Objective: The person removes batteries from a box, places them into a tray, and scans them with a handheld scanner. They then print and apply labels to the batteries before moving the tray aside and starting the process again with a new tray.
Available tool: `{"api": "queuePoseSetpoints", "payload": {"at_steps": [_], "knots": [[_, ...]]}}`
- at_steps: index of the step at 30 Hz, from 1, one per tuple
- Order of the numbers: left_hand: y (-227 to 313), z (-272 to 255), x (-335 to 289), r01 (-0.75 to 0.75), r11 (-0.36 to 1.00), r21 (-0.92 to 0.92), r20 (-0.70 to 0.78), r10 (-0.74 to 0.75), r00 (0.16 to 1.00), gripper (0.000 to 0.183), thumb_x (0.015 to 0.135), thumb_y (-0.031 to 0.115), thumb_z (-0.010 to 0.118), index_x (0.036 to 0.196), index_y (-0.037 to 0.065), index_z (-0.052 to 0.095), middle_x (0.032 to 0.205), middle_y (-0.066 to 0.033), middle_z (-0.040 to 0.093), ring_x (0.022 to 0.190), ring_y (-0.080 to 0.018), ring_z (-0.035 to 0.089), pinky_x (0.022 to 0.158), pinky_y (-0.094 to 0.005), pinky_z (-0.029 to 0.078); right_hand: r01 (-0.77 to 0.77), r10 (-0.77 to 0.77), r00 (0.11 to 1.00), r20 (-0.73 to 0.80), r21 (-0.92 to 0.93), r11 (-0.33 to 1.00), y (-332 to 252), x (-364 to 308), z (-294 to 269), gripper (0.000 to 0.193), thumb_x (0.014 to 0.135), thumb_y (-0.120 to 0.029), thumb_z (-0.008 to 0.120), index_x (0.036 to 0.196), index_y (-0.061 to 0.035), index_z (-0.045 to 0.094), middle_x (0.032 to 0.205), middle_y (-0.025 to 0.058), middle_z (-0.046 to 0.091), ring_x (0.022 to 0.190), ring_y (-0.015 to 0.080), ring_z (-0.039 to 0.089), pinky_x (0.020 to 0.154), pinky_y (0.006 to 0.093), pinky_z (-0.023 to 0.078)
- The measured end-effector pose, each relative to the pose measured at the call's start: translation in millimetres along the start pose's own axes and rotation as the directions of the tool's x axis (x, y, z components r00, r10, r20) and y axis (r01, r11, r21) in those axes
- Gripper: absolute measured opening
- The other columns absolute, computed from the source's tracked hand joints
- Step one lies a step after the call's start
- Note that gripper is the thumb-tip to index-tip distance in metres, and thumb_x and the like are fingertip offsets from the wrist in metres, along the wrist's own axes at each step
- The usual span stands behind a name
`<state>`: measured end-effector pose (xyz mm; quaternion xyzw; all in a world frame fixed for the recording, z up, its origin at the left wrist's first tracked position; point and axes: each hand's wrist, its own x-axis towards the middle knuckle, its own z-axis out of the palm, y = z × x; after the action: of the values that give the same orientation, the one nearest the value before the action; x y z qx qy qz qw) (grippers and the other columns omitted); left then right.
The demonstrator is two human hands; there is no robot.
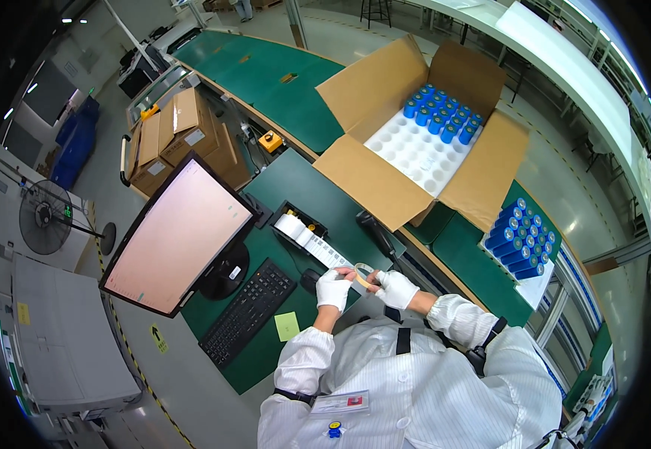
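A narrow tan roll of tape (pixel 361 280) is between my two gloved hands, in front of my body. My left hand (pixel 333 289) pinches its left side with bare fingertips, and my right hand (pixel 395 290) grips its right side. Just beyond the roll ends a strip of white printed labels (pixel 324 250), which runs out of a black label holder (pixel 292 221). Whether my left fingers also touch the strip, I cannot tell. A black mouse (pixel 310 280) lies beside my left hand. Past my right hand, a black handheld scanner (pixel 375 233) rests on the green table.
At left stand a monitor (pixel 179 236) and a keyboard (pixel 248 311), with a yellow-green note (pixel 286 326) nearby. An open carton (pixel 389 196) holds blue cylindrical cells (pixel 445 112) in a white foam tray (pixel 415 153). More blue cells (pixel 521 238) stand on the right bench.
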<state>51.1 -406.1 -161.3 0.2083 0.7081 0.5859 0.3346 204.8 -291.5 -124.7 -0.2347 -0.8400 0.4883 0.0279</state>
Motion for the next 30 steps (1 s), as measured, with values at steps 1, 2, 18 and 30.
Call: {"api": "queuePoseSetpoints", "payload": {"at_steps": [1,2,18,30], "knots": [[0,2,0,-0.015,0.994,0.109,-0.006,0.016,1.000,0.011,0.079,0.002,0.074,0.088,0.001,0.070,0.087,-0.0066,0.070,0.080,-0.0150,0.064,0.075,-0.0272,0.050,0.000,0.000,1.000,-0.001,0.002,1.000,-1,-1,-3,0.018,0.090,-0.022,0.063,0.099,-0.0058,0.063,0.085,0.0207,0.067,0.080,0.0381,0.066,0.073,0.0417,0.052],[-1,4,-2,-0.015,0.994,0.112,-0.007,0.016,1.000,0.011,0.079,0.002,0.074,0.088,0.001,0.070,0.087,-0.0066,0.070,0.080,-0.0150,0.064,0.075,-0.0272,0.050,0.034,-0.034,0.999,-0.015,-0.033,0.999,-4,-1,-5,0.021,0.091,-0.026,0.062,0.100,-0.0066,0.065,0.084,0.0203,0.068,0.078,0.0381,0.066,0.073,0.0430,0.051],[4,22,-47,-0.353,0.795,0.494,-0.156,0.480,0.864,0.015,0.079,0.003,0.070,0.089,0.005,0.058,0.093,-0.0130,0.060,0.081,-0.0319,0.062,0.073,-0.0392,0.051,0.188,-0.235,0.910,-0.341,-0.167,0.968,3,19,14,0.014,0.085,-0.018,0.067,0.096,-0.0089,0.067,0.079,0.0187,0.068,0.074,0.0376,0.067,0.071,0.0461,0.052],[6,14,-71,-0.438,0.675,0.593,-0.202,0.652,0.731,0.015,0.073,0.002,0.073,0.082,0.007,0.062,0.083,-0.0089,0.063,0.075,-0.0320,0.061,0.067,-0.0417,0.050,0.067,-0.044,0.973,-0.227,0.094,0.993,-6,15,35,0.007,0.083,-0.007,0.068,0.087,-0.0011,0.067,0.075,0.0130,0.069,0.067,0.0211,0.068,0.062,0.0310,0.053]]}}
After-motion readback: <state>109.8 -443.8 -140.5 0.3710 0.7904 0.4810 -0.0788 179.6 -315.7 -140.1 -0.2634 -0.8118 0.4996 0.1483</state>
